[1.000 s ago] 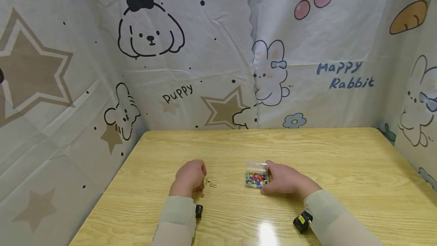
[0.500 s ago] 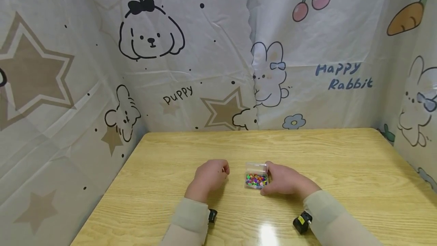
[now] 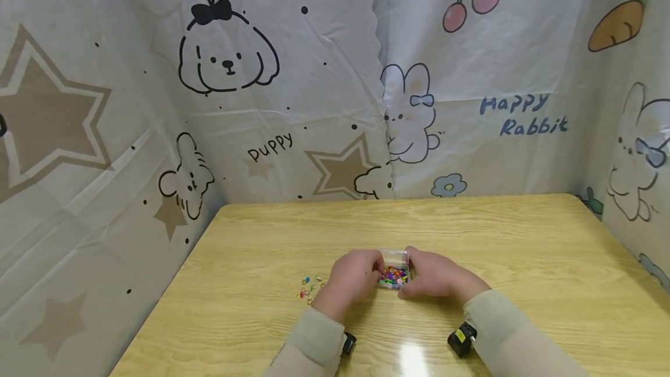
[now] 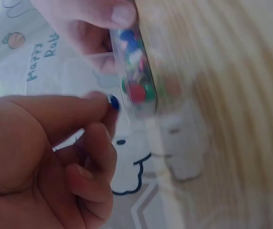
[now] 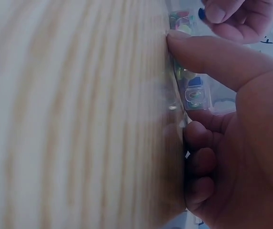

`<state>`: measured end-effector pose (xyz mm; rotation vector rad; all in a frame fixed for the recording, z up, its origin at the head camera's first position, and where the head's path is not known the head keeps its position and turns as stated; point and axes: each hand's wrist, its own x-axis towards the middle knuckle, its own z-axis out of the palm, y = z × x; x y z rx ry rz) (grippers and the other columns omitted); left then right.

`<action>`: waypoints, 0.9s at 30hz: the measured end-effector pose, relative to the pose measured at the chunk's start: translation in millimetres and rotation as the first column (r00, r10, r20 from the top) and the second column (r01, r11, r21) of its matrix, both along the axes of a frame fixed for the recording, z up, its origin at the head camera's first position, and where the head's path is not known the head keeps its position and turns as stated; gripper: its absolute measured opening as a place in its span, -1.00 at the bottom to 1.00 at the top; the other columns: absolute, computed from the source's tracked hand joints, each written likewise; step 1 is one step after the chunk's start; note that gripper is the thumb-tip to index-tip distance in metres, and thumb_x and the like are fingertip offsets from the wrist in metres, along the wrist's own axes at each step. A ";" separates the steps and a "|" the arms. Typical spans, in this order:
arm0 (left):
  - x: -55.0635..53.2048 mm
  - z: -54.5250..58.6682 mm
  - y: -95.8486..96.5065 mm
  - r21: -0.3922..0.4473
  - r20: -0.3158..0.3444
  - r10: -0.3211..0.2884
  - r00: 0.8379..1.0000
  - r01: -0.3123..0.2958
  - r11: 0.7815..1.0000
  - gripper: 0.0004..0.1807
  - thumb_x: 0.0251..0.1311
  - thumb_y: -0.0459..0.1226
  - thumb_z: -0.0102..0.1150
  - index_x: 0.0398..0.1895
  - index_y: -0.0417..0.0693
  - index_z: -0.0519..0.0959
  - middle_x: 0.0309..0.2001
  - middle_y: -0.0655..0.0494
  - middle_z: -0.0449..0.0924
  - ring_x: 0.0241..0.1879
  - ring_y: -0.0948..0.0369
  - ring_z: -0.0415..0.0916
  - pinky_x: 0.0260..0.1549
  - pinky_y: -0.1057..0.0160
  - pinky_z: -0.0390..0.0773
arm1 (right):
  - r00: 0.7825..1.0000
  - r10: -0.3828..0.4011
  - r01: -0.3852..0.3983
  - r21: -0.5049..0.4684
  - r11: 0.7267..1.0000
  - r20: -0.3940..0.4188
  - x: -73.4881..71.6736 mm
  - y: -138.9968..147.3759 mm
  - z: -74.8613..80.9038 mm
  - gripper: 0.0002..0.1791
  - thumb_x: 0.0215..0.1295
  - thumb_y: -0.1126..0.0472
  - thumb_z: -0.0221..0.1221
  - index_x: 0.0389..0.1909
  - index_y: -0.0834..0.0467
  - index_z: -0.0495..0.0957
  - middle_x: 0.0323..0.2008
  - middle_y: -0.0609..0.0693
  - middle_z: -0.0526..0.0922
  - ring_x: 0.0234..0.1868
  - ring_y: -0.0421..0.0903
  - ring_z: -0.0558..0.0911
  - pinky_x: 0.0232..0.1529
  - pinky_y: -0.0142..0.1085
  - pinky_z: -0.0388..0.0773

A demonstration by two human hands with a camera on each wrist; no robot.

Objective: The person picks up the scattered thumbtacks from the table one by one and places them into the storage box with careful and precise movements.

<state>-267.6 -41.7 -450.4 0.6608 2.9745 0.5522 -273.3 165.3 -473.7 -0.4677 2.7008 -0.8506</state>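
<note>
A small clear plastic box (image 3: 394,285) stands on the table, its transparent lid (image 3: 394,257) raised at the back. It is filled with tiny colourful sequins (image 3: 395,276). My right hand (image 3: 434,273) grips the box from the right, thumb at its front side. My left hand (image 3: 356,275) is at the box's left edge, and its thumb and finger pinch a small blue sequin-like piece (image 4: 114,102). The blue piece (image 5: 202,14) also shows in the right wrist view, just beyond the box. Left of the left wrist lie several loose bright pieces (image 3: 306,292), some ring-shaped.
The wooden table (image 3: 497,237) reaches back to a printed cloth wall (image 3: 335,103), with more cloth on both sides. A black wrist camera (image 3: 463,339) is strapped on the right forearm, another (image 3: 349,343) on the left.
My left hand has moved right from the loose pieces to the box's left edge, uncovering those pieces. My right hand stays on the box, which has not moved.
</note>
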 end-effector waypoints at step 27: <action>-11.7 17.2 -105.9 0.015 0.097 0.287 0.953 -0.290 0.957 -0.92 0.36 -0.31 0.22 -0.32 0.05 0.58 -0.32 0.19 0.58 -0.47 0.18 0.42 -0.47 0.15 0.43 | 1.000 -0.020 0.020 0.002 1.000 0.020 -0.4 -2.4 -2.3 -0.32 -0.05 -0.08 0.53 0.03 0.04 0.41 -0.24 -0.12 0.55 -0.26 -0.12 0.51 -0.06 -0.06 0.50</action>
